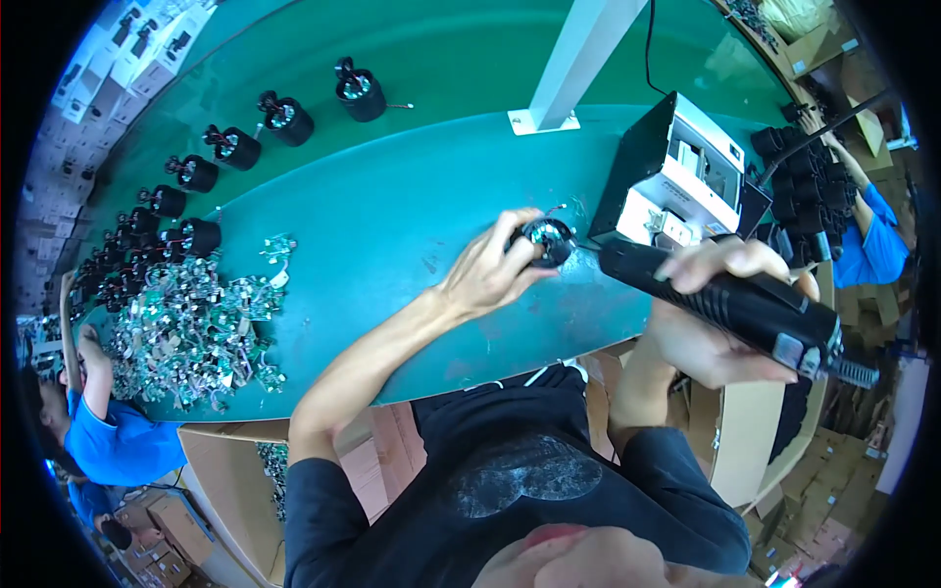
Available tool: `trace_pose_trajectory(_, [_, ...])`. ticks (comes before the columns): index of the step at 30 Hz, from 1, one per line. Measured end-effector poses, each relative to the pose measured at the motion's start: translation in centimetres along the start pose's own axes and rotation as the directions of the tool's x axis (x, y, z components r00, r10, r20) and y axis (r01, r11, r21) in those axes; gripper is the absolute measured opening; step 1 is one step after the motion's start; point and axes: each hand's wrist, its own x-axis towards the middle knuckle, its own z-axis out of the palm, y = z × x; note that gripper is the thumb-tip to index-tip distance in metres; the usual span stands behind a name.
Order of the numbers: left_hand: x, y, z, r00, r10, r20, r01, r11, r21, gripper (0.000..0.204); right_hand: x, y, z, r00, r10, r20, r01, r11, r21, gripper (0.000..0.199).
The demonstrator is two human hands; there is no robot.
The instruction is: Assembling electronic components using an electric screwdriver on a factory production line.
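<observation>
My left hand [495, 263] grips a small round black housing [549, 242] with shiny parts inside, just above the green bench. A thin wire with a light plug sticks up beside it. In my right hand [720, 314] is a black electric screwdriver [725, 299], its fingers wrapped around the body. The driver's thin bit points left at the housing; whether it touches a screw I cannot tell. Beyond the driver stands a black and white box-shaped machine [676, 176] with an opening in its front.
A pile of small circuit boards with wires [186, 333] covers the bench's left side. Black cylindrical housings [286, 120] stand in a curved row behind it. A grey metal post [578, 69] rises at the back. Co-workers in blue sit left and right; cardboard boxes [230, 490] flank me.
</observation>
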Motion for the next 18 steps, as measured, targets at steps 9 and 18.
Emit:
trace_pose_trajectory(9, [8.9,-12.4,-6.2,0.84,-0.363,-0.403,0.487,0.831,0.267,0.043,-3.4,-0.1,-6.2,0.961,0.275,-0.037,-0.276,0.938,-0.209,0.081])
trace_pose_trajectory(18, [7.6,-14.9,-4.7,0.888,-0.291,-0.355,0.413,0.846,0.339,0.047,-4.1,0.3,-5.8,0.967,0.253,0.041,-0.232,0.931,-0.282,0.079])
